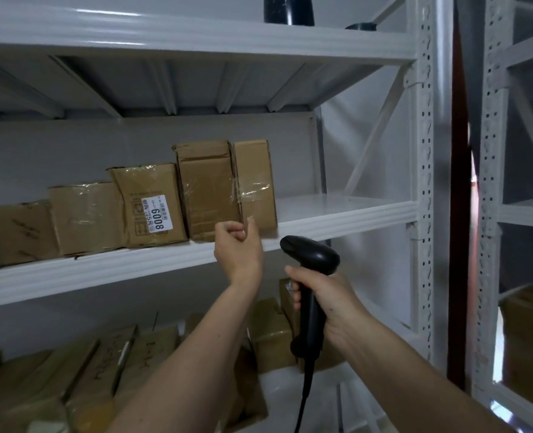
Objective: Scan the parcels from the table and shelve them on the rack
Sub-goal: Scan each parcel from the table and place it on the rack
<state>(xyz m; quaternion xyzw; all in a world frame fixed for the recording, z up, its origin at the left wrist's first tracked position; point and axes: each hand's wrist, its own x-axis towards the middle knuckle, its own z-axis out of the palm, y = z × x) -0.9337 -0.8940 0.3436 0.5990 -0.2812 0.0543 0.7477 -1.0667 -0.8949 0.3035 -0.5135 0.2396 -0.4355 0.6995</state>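
Fingers of the left hand are loosely curled and hold nothing; the hand hovers just in front of the lower edge of the rightmost parcel on the middle shelf. Whether a fingertip touches the cardboard cannot be told. The position suggests a hand at the point of release or of a small alignment push, not a carry.

The right hand is wrapped firmly round the grip of a black handheld scanner, which is held upright below the shelf edge with its head pointing left toward the left hand. A cable hangs from the base of the grip. Holding the scanner in one hand leaves the other free to handle parcels.

The rightmost parcel stands on end, pressed against a taller parcel to its left; clear tape bridges both faces. Further left, a labelled parcel leans slightly, its white sticker facing outward so that the printed number can be read from the aisle. Two lower parcels continue the row leftward. Upright, side-by-side packing saves shelf width, and bare shelf remains to the right of the row for later parcels.

The rack is white steel with perforated uprights. The lower shelf holds more brown parcels, some marked in dark pen. Dark objects sit on the top shelf. The table is not in view.
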